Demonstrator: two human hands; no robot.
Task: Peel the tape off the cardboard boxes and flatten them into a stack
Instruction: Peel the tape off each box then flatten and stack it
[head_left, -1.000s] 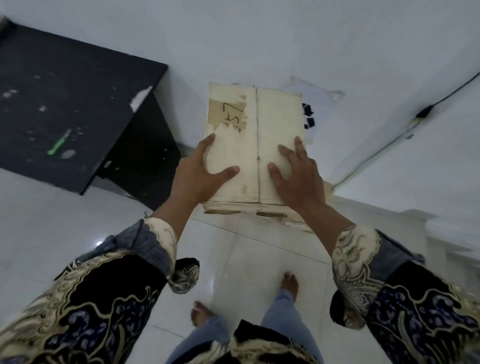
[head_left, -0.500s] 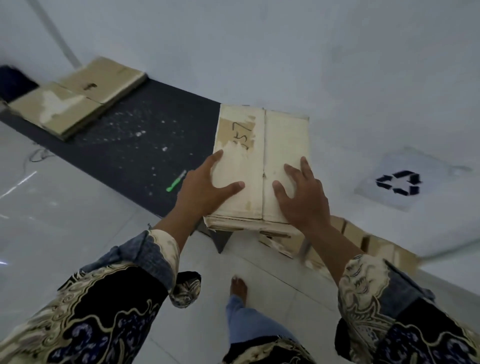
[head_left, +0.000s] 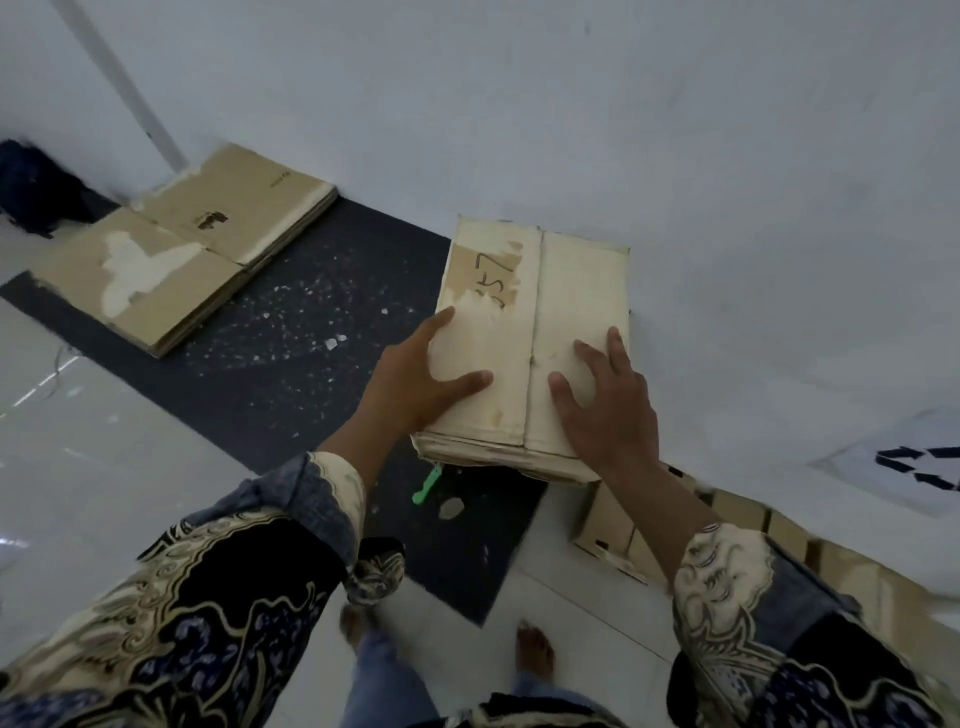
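Observation:
A flattened pale cardboard box (head_left: 571, 291), with "357" written on a torn brown patch, hangs in the air over the right end of a black table (head_left: 291, 374). My left hand (head_left: 415, 384) grips its near left edge, thumb lying across the top. My right hand (head_left: 608, 410) holds its near right part, thumb and two fingers spread on top, the other fingers hidden past the edge. A stack of flattened brown boxes (head_left: 171, 260) lies at the table's far left end.
A green cutter (head_left: 427, 483) and paper scraps lie on the table under the box's near edge. Unflattened brown boxes (head_left: 613, 525) sit on the white tiled floor at the right. A recycling sign (head_left: 919, 467) is on the wall. My bare feet stand below.
I have turned left and stepped along with the box in both hands. The black table now lies beneath it and the stack of flattened boxes has come into view.

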